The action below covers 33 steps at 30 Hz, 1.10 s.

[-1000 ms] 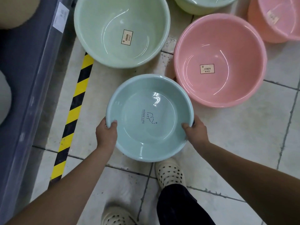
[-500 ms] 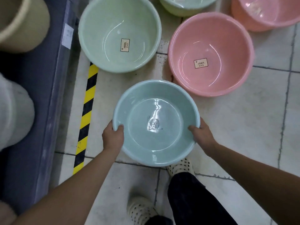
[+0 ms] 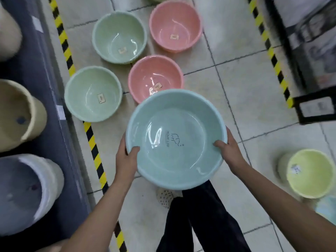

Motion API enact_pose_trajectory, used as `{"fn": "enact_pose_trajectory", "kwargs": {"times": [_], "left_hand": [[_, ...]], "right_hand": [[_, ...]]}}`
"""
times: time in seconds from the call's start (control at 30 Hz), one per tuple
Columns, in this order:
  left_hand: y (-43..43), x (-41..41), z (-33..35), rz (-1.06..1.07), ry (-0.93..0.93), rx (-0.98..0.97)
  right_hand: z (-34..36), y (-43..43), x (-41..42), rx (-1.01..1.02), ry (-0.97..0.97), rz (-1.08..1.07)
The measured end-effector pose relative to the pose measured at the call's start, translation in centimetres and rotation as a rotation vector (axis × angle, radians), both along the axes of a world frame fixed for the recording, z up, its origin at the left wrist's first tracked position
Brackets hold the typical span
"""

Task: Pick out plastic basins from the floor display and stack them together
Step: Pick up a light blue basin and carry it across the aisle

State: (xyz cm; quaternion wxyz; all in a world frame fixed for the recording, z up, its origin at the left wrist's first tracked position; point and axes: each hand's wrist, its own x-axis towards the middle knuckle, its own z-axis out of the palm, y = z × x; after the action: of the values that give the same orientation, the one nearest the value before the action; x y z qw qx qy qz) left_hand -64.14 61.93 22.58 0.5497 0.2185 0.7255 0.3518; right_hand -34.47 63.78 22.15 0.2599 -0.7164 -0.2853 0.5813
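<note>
The pale tiled floor carries four basins: a near green basin beside a near pink basin, and a far green basin beside a far pink basin (each has a small label inside). Yellow-black hazard tape runs along the left, and a yellow-green pail stands at the right.

Striped yellow-and-black tape ran along the tiled floor, beside a dark shelf that held a beige bucket and a whitish bucket.

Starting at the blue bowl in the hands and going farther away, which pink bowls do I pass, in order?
blue basin → near pink basin → far pink basin. The green basins are left out because they overlap the pink ones in depth.
</note>
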Motion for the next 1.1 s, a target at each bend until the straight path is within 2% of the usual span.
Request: {"fn": "enact_pose_trajectory", "kwargs": {"times": [0.2, 0.4, 0.6, 0.73, 0.9, 1.1], "left_hand": [[1.8, 10.7, 10.1, -0.208, -0.004, 0.057], [5.0, 25.3, 13.5, -0.506, 0.032, 0.125], [7.5, 41.7, 11.9, -0.765, 0.057, 0.112], [8.2, 50.0, 10.6, -0.886, 0.083, 0.088], [9.5, 56.2, 7.5, -0.965, 0.119, 0.087], [12.9, 59.0, -0.6, -1.039, 0.164, 0.009]], "right_hand": [[10.6, -3.4, 10.8, 0.112, 0.025, -0.205], [13.4, -8.3, 23.5, 0.116, 0.021, -0.495], [10.8, -13.1, 35.4, 0.08, 0.016, -0.748], [9.4, -15.2, 41.2, 0.076, 0.044, -0.81], [6.7, -15.9, 45.8, 0.039, 0.07, -0.895], [-0.2, -14.4, 46.7, -0.036, 0.072, -1.009]]}}
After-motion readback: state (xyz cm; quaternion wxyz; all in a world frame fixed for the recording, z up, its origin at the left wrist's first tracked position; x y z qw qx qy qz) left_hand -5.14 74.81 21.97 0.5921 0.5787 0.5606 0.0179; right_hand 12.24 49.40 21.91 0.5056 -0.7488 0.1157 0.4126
